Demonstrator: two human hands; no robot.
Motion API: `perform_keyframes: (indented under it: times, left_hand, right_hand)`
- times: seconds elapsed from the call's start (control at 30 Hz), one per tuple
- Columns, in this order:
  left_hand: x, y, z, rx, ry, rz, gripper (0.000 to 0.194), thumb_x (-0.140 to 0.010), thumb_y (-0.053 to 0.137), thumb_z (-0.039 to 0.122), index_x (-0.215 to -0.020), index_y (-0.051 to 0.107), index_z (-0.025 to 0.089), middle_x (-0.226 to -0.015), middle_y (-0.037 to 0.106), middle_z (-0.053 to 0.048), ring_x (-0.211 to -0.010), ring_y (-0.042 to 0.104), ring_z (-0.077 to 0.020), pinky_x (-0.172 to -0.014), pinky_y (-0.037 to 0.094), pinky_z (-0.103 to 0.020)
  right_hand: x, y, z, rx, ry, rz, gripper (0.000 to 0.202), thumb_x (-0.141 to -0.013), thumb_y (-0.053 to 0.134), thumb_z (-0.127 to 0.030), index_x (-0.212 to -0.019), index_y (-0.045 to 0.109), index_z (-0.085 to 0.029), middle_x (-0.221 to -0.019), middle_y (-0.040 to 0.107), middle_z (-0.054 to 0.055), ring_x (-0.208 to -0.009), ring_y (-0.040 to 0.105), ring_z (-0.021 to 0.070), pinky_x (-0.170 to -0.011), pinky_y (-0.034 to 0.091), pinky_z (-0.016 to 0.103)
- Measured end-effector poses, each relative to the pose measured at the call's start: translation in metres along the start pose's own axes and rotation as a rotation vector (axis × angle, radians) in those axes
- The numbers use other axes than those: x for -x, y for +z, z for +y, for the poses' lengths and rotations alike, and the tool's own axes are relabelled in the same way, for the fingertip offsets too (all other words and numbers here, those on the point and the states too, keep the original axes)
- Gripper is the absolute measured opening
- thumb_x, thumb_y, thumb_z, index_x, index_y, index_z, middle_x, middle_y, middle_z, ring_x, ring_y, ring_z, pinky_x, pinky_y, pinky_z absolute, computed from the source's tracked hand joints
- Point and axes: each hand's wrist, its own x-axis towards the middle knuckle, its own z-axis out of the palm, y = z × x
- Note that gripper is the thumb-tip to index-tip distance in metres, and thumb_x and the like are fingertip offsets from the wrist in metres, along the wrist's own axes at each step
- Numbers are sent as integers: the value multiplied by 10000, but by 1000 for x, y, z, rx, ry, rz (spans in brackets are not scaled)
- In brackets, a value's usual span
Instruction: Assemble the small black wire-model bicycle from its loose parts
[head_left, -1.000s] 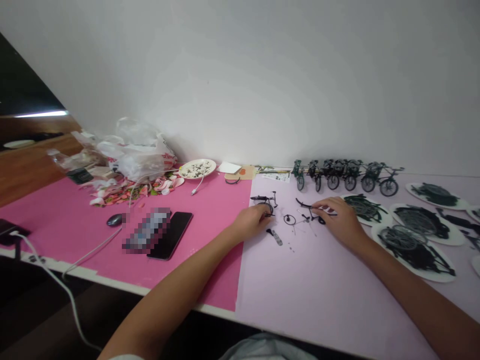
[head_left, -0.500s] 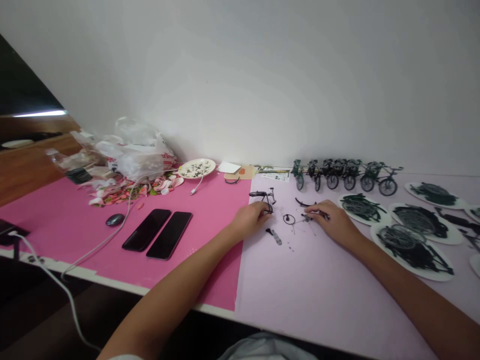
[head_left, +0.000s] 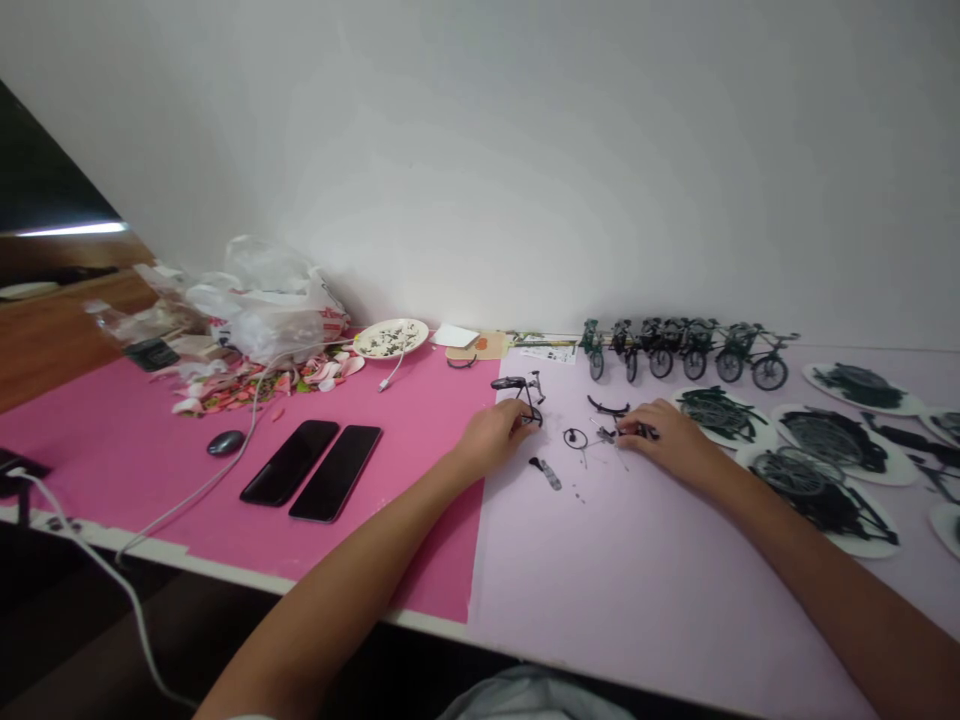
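A few tiny specks [head_left: 577, 493] lie on the worktop [head_left: 600, 590], on the near side of both grips and between them. Slightly farther, just beside the left grip [head_left: 491, 437], is a thin grey strip [head_left: 551, 474]; well to that grip's left rest two phones [head_left: 336, 473], perhaps set apart from the small pieces. The left grip is closed round the low part of a toy bike [head_left: 528, 395], whose upper part stands clear above it; held so low, the bike probably cannot tip. The right grip [head_left: 664, 432] is bunched down over small dark bits [head_left: 607, 435]; whether it pinches one I cannot tell. Between the grips lies a ring [head_left: 575, 438], and just past the right one a black curved piece [head_left: 609, 408], likely laid within reach of both. Right of the right grip, plates [head_left: 902, 468] carry dark parts [head_left: 832, 435], seemingly to keep them grouped. Beyond the right grip, a row of bikes [head_left: 696, 350] stands upright near the wall [head_left: 480, 150], presumably safe from knocks there.
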Motion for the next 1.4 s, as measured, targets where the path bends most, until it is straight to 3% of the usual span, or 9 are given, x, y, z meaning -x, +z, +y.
perform_keyframes:
  times: [0.27, 0.43, 0.53, 0.63, 0.7, 0.8, 0.97, 1.23, 1.4]
  left_hand:
    - [0, 1, -1, 19, 14, 18, 200, -1005, 607, 375, -1124, 673, 228, -1039, 741, -47, -874, 691, -216, -782, 511, -321]
    - [2, 3, -2, 69, 141, 24, 183, -998, 621, 365, -1098, 688, 227, -1071, 736, -48, -859, 693, -198, -776, 501, -302]
    - [4, 4, 1, 73, 215, 6, 165, -1015, 595, 342, -1099, 686, 233, -1121, 730, -48, -886, 699, -189, -782, 501, -288]
    - [7, 3, 9, 54, 308, -35, 155, -1024, 566, 292, -1092, 692, 233, -1124, 718, -56, -934, 701, -191, -789, 508, -276]
    - [11, 2, 18, 33, 379, -78, 173, -1021, 549, 255, -1099, 700, 225, -1101, 717, -70, -949, 702, -200, -765, 507, -272]
    - [17, 1, 30, 10, 462, -119, 215, -1008, 530, 209, -1134, 704, 222, -1102, 724, -79, -964, 706, -204, -745, 501, -267]
    - [23, 4, 38, -25, 489, -105, 260, -1024, 491, 216, -1182, 698, 225, -1140, 730, -77, -927, 707, -195, -697, 487, -268]
    - [14, 5, 19, 64, 404, 20, 300, -1049, 474, 265, -1235, 705, 219, -1186, 698, -119, -1036, 698, -226, -808, 545, -306]
    - [12, 5, 20, 253, 361, -13, 287, -1041, 541, 360, -1168, 742, 202, -1107, 707, -124, -979, 694, -222, -859, 563, -327]
  right_hand:
    - [0, 5, -7, -15, -4, -12, 329, -960, 603, -518, -968, 785, -244, -966, 741, 107, -987, 630, 328, -882, 528, 478]
    - [3, 5, -29, -20, 23, 91, 334, -991, 589, -521, -1126, 753, -263, -979, 700, 91, -951, 646, 302, -837, 554, 453]
    - [7, 7, -49, -67, 13, 122, 400, -984, 628, -516, -1317, 665, -299, -1072, 695, 88, -913, 651, 282, -804, 567, 437]
    - [9, 12, -65, -68, -76, 156, 478, -982, 650, -487, -1428, 583, -330, -1174, 680, 94, -1015, 650, 303, -877, 573, 466]
    - [9, 13, -69, -22, -167, 247, 489, -987, 654, -434, -1455, 566, -323, -1271, 646, 115, -1170, 608, 336, -993, 538, 517]
    - [7, 12, -71, 35, -288, 355, 407, -999, 619, -304, -1405, 624, -315, -1307, 631, 126, -1246, 563, 344, -1048, 501, 539]
    - [7, 8, -70, 33, -385, 308, 367, -1004, 503, -168, -1232, 740, -331, -1197, 718, 88, -1149, 609, 310, -1007, 500, 523]
    - [6, 11, -69, -33, -334, 277, 217, -1035, 563, -319, -1130, 757, -293, -1000, 767, 80, -989, 637, 313, -905, 516, 505]
    - [6, 11, -71, -62, -319, 237, 296, -1045, 521, -307, -1242, 741, -295, -1039, 751, 100, -1036, 621, 329, -923, 523, 529]
